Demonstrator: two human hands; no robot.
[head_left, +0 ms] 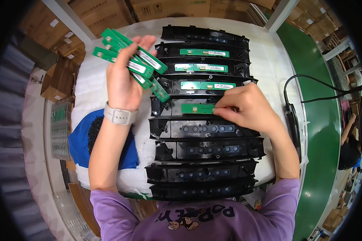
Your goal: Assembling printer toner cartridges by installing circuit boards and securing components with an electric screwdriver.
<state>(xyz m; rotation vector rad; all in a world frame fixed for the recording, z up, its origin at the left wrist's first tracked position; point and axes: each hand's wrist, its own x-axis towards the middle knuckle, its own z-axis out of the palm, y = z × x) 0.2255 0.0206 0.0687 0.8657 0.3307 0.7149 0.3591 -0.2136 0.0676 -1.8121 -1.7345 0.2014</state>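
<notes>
nearest the person lay a column of long black plastic panels on a white padded table, the near ones showing rows of round button holes. to the left of them a blue cloth held a heap of small dark bits. the right hand rested on the fifth panel from the far end, its fingertips pinched together on the right end of a narrow green circuit board lying in that panel. further off and to the left, the left hand was raised, fingers clamped round a fanned bundle of green boards. beyond, three panels already carried green boards, and one bare panel lay farthest. a black cabled tool sat at the right edge; cardboard boxes stood behind.
</notes>
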